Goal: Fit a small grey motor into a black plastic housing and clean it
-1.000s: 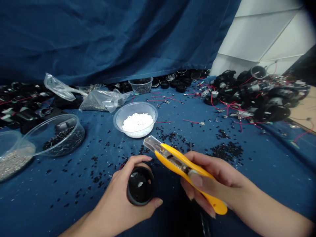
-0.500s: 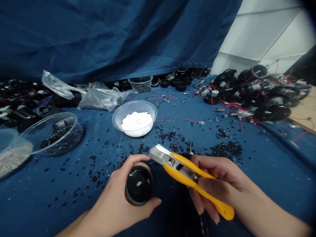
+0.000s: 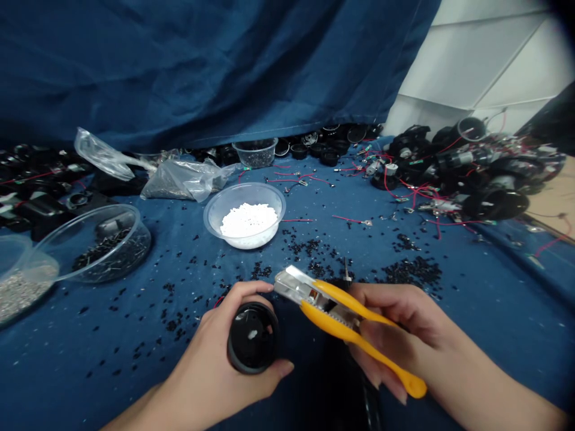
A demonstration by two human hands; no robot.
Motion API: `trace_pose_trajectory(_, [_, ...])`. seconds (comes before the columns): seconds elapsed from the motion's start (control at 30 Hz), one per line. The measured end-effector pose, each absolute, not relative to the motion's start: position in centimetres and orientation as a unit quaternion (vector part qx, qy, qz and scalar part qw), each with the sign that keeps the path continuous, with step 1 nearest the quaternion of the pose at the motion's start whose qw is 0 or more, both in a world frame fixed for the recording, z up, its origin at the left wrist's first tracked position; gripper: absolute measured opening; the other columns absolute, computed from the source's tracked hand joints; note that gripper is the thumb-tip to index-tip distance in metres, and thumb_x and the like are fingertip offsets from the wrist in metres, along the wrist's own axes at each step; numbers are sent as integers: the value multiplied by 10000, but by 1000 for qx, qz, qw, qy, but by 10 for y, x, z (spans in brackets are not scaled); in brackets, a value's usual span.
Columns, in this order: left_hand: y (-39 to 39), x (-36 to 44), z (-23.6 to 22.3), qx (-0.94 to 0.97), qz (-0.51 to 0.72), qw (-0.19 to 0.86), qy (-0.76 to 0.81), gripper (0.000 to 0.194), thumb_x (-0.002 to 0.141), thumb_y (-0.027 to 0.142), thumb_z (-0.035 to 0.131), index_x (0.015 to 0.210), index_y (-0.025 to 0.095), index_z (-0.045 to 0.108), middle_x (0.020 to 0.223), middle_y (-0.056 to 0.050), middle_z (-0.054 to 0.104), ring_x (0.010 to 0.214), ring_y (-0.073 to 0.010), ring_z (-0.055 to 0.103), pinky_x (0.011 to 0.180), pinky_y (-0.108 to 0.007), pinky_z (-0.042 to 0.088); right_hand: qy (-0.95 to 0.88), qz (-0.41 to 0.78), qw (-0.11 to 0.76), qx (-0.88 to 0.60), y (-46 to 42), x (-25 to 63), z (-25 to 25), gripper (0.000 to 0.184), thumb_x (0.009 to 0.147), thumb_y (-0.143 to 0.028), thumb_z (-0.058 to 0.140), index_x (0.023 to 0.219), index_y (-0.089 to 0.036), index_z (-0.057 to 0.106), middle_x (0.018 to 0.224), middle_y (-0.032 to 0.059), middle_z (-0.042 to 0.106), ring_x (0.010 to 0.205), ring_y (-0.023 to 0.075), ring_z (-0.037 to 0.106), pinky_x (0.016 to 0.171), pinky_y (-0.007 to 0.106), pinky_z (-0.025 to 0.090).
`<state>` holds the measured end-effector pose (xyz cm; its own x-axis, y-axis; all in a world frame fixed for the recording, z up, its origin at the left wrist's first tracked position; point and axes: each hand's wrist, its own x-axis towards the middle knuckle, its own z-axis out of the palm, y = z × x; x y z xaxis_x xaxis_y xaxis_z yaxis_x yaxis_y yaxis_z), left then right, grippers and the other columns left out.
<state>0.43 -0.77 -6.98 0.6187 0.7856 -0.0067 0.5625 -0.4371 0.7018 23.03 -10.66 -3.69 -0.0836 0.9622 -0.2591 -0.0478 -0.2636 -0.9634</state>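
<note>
- left hand (image 3: 211, 350): fingers (image 3: 249, 291) curled and clamped round a black plastic cylinder (image 3: 252, 338), which sits in the palm above the table's near edge
- right hand (image 3: 399, 320): fingers clamped on a yellow utility knife (image 3: 341, 317), its metal end just beside the left fingers
- ahead: a clear bowl (image 3: 245, 190) of white granules (image 3: 248, 220), with black pellets (image 3: 413, 270) scattered over the blue cloth (image 3: 67, 365)

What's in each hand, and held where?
The left hand grips a black cylindrical part around its side wall; the right hand holds a yellow utility knife by its handle.
</note>
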Motion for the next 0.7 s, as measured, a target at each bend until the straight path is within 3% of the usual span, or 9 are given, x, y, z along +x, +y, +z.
trace_pose_trajectory(0.37, [-8, 4, -70, 831, 153, 344, 410, 677, 634, 226, 732, 1204, 387, 405, 1108, 41, 661, 1025, -278, 643, 905, -493, 490, -419, 587, 395, -570, -104, 223, -32, 164, 757, -300, 521, 652, -175, 505, 517, -6, 552, 395, 53, 411, 367, 149, 271])
trace_pose_trajectory(0.5, [-9, 8, -65, 822, 159, 363, 410, 659, 624, 206, 708, 1195, 372, 424, 1155, 31, 647, 1046, -287, 630, 918, -475, 484, -421, 581, 386, -579, -105, 221, -32, 253, 744, -373, 544, 599, -177, 476, 487, 1, 513, 378, 57, 384, 360, 164, 270])
trace_pose_trajectory(0.6, [-10, 11, -60, 801, 157, 390, 426, 613, 619, 191, 698, 1154, 354, 445, 1007, 44, 660, 918, -259, 654, 901, -460, 488, -408, 606, 413, -544, -106, 226, -36, 331, 870, -456, 537, 721, -163, 503, 552, -17, 525, 426, 55, 399, 405, 163, 272])
trace_pose_trajectory(0.7, [-10, 10, -60, 806, 142, 400, 413, 653, 638, 198, 712, 1193, 362, 411, 1011, 34, 643, 923, -242, 649, 888, -447, 490, -380, 633, 460, -493, -108, 232, -40, 305, 950, -462, 480, 934, -160, 520, 591, -32, 522, 478, 66, 400, 476, 184, 290])
